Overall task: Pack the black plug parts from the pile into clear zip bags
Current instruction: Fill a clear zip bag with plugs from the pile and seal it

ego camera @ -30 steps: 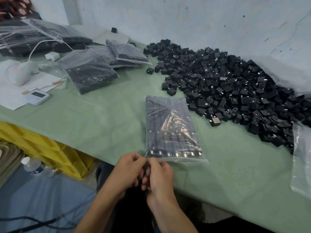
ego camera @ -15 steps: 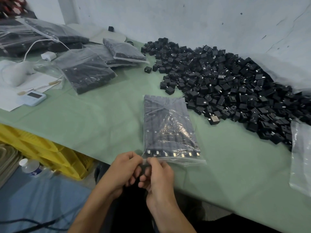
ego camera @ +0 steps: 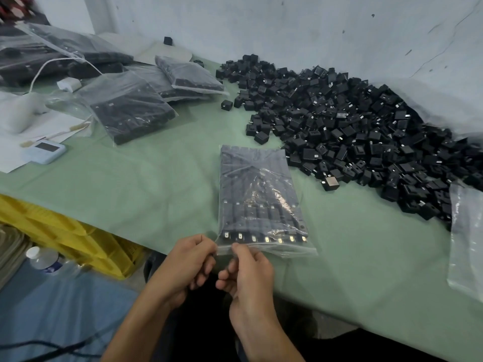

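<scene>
Green-covered desk against a pale, scuffed wall. Pile of black plug parts spreads along the far right side. Packed bags lie at the back left. An empty bag lies at the right edge.

One filled zip bag lies flat near the front edge, just beside the pile, with its mouth toward the person. The plugs inside sit in rows, metal prongs facing the mouth.

Left hand pinches the bag's mouth at its left corner. Right hand pinches the same strip just beside it, other fingers curled under. Neither hand holds anything else.

Judgement: the step is closing the zip seal, started at the left corner. Whether the strip further right is already pressed shut cannot be told.

To do it well:
- Use the left hand as an anchor on the corner.
- Slide the right pinch along the strip toward the far corner with firm, even pressure.
- Press trapped air out first.
- Watch the prong row: it sits close to the mouth and could catch the track or hold it apart.
</scene>
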